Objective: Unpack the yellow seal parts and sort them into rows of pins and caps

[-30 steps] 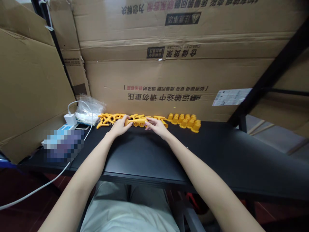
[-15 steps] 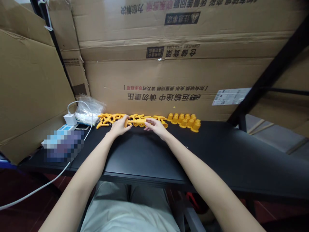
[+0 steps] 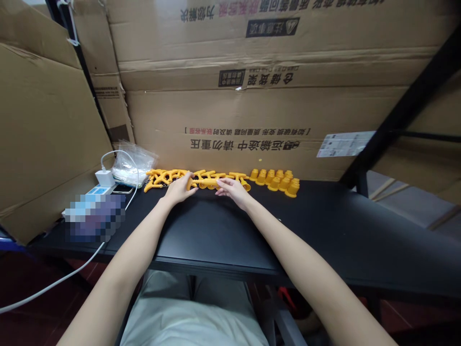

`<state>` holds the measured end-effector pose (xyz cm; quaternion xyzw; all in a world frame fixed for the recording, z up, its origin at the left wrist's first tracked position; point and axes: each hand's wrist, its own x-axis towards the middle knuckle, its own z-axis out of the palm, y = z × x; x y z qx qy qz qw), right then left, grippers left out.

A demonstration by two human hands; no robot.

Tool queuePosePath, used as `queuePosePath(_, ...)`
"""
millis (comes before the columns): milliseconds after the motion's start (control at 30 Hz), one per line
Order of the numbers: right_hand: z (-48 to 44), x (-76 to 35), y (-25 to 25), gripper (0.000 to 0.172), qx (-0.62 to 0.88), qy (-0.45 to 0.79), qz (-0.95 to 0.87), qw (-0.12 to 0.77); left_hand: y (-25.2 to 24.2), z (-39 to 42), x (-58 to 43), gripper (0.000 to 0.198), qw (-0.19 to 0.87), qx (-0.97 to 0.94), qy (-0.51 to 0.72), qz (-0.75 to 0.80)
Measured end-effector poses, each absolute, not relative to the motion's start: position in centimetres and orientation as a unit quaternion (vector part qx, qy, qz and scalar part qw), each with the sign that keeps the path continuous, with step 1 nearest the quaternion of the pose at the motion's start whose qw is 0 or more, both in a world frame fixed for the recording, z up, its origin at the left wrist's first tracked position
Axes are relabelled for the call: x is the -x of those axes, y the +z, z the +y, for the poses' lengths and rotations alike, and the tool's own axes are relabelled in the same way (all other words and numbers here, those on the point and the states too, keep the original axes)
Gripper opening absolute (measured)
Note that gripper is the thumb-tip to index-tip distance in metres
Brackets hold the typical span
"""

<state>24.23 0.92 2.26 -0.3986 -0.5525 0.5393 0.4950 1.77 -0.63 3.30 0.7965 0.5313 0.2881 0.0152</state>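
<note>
My left hand [image 3: 178, 189] is closed on the left end of a slim yellow plastic piece [image 3: 204, 182], thumb below and fingers behind. At its other end, my right hand [image 3: 233, 191] pinches the same piece between thumb and fingertips. It is held level, low over the black table; its exact kind cannot be made out. Behind and to the left lies a row of yellow branched, hook-like plastic pieces [image 3: 158, 179], some with small chains. Right of my right hand, several yellow cup-shaped pieces [image 3: 274, 180] stand in rows. My fingers hide part of the held piece.
The black table [image 3: 216, 230] ends at a cardboard wall [image 3: 216, 105]. On the left are a clear plastic bag [image 3: 131, 161], a phone [image 3: 122, 189], a power strip with a white charger [image 3: 104, 178] and a white cable [image 3: 75, 270]. A dark metal post [image 3: 392, 115] slants at right.
The fingers of my right hand have shifted slightly on the yellow piece. My left hand and the pieces on the table look the same.
</note>
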Motion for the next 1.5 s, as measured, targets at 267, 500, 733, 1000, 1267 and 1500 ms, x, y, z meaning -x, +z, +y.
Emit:
queuePosePath(267, 2.7, -25.0, 1.7, 0.030, 0.363, 0.507, -0.518, 0.586, 2.6, -0.4, -1.5, 0.072, 0.043, -0.794, 0.333, 0.506)
queuePosePath(500, 3.5, -26.3, 1.9, 0.048, 0.385, 0.286, -0.579, 0.660, 0.4, 2.1, 0.3, 0.036, -0.020, -0.795, 0.257, 0.549)
queuePosePath(733, 3.4, -23.8, 1.8, 0.034, 0.394, 0.141, -0.719, 0.555, -0.4, 2.2, -0.2, 0.035, -0.041, -0.801, 0.186, 0.568)
queuePosePath(1000, 5.2, -18.7, 1.0, 0.040, 0.409, 0.008, -0.842, 0.352, 0.0, 2.5, 0.0, 0.034, -0.068, -0.756, 0.185, 0.624)
queuePosePath(1267, 4.9, -16.2, 0.7, 0.045, 0.475, -0.095, -0.854, 0.190, 0.3, 2.3, 0.3, 0.025, -0.100, -0.687, 0.159, 0.702)
queuePosePath(1500, 3.8, -16.0, 0.4, 0.045, 0.520, -0.109, -0.831, 0.165, 1.1, 2.0, 0.6, 0.022, -0.084, -0.668, 0.215, 0.708)
